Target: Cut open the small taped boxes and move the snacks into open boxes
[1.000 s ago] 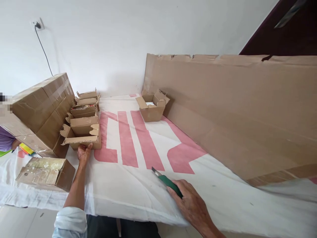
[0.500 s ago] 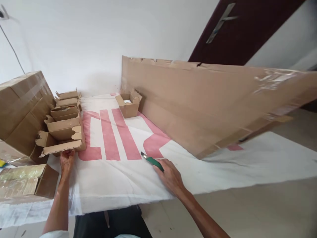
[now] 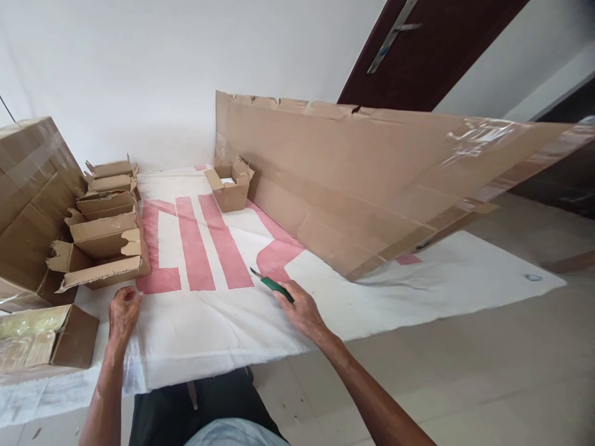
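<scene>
My right hand (image 3: pixel 301 310) grips a green-handled utility knife (image 3: pixel 277 288) over the cloth, its blade out and pointing up and left. My left hand (image 3: pixel 124 314) hovers by the near edge of the nearest open cardboard box (image 3: pixel 105 272), apart from it. Its fingers are loosely bent and nothing shows in them. Several small open boxes (image 3: pixel 105 227) stand in a row behind that one, their flaps raised.
A white cloth with red print (image 3: pixel 199 328) covers the table. A tall cardboard sheet (image 3: pixel 325 179) leans along the right, with a small open box (image 3: pixel 231 197) beside it. Larger cartons (image 3: pixel 28 204) and a taped box (image 3: pixel 74 341) stand at left.
My left hand has come away from the nearest open box and drawn slightly toward me. The knife stays in my right hand. The view has shifted to the right.
</scene>
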